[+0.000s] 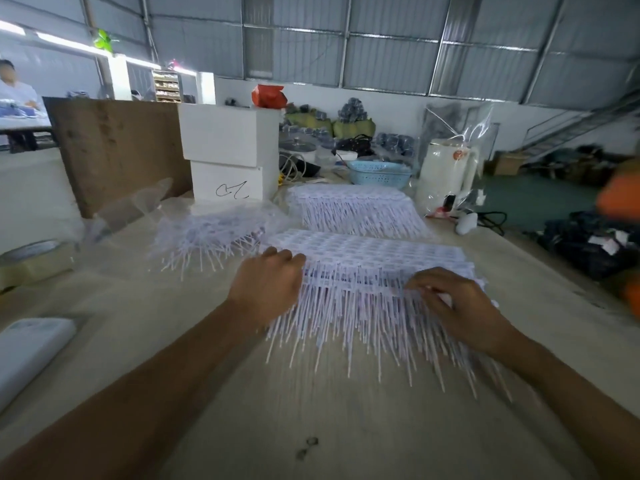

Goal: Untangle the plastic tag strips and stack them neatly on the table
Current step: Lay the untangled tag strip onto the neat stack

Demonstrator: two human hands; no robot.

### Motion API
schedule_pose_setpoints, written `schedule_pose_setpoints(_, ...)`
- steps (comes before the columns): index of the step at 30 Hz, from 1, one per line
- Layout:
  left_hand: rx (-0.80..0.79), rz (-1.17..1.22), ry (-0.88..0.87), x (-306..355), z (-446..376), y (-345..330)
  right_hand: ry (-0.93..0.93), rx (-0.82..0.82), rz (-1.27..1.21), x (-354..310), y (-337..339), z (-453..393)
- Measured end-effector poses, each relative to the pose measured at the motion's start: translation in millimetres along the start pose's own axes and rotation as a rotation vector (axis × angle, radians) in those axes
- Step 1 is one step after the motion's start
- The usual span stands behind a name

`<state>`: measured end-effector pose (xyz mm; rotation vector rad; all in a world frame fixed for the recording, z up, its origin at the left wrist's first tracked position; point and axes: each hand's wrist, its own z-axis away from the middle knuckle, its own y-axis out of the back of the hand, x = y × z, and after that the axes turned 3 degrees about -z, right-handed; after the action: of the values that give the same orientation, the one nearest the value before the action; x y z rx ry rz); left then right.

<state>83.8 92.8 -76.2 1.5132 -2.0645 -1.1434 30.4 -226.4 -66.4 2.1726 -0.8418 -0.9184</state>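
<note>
Two hands work on the near stack (367,271) of white tag strips, which lies in the middle of the worktop (277,410) with its thin tails fanned toward the person. The left hand (268,282) rests on the stack's left end, its fingers (287,258) curled over the edge of the strips; the blur hides whether they actually grip. The right hand (453,303) sits on the stack's right side, fingers bent down into the tails, seemingly pinching a few, though motion blur makes that uncertain. Just behind the stack lies a second neat stack (349,206). Behind and left of the near stack, a tangled heap (207,237) of strips sits partly in a clear bag. Two white boxes (228,150) stand behind that heap. Far left of the stack lies a tape roll (31,258), and behind the second stack a blue basket (381,173).
</note>
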Motion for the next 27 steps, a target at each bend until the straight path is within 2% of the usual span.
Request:
schedule_pose_setpoints(2, -0.069, 0.051, 0.153, -3, -7, -7, -0.132, 0.161, 0.015, 27, 16, 8)
schedule_pose_setpoints(4, -0.089, 0.122, 0.322, -6, -13, -14, -0.350, 0.261, 0.011, 52, 28, 12)
schedule_pose_setpoints(6, -0.033, 0.168, 0.416, -7, -14, -22, -0.568, 0.229, 0.004, 73, 31, 16)
schedule_pose_setpoints(7, -0.006, 0.182, 0.439, -6, -12, -25, -0.608, 0.198, 0.018, 79, 30, 18)
schedule_pose_setpoints(9, 0.004, 0.220, 0.493, -6, -9, -31, -0.595, 0.172, 0.062, 85, 27, 20)
schedule_pose_setpoints(14, -0.103, 0.415, 0.668, -16, -3, -39, -0.592, 0.181, 0.132, 77, 26, 16)
schedule_pose_setpoints(16, -0.069, 0.486, 0.678, -16, -2, -39, -0.568, 0.220, 0.129, 74, 24, 19)
schedule_pose_setpoints(20, 0.069, 0.398, 0.630, -11, -3, -41, -0.584, 0.274, 0.092, 75, 25, 24)
schedule_pose_setpoints(23, 0.129, 0.487, 0.596, -9, -3, -40, -0.582, 0.279, 0.104, 76, 23, 24)
schedule_pose_setpoints(25, 0.169, 0.612, 0.547, -5, -4, -36, -0.551, 0.289, 0.123, 76, 21, 24)
schedule_pose_setpoints(27, 0.251, 0.948, 0.592, 3, -7, -28, -0.503, 0.322, 0.142, 76, 19, 24)
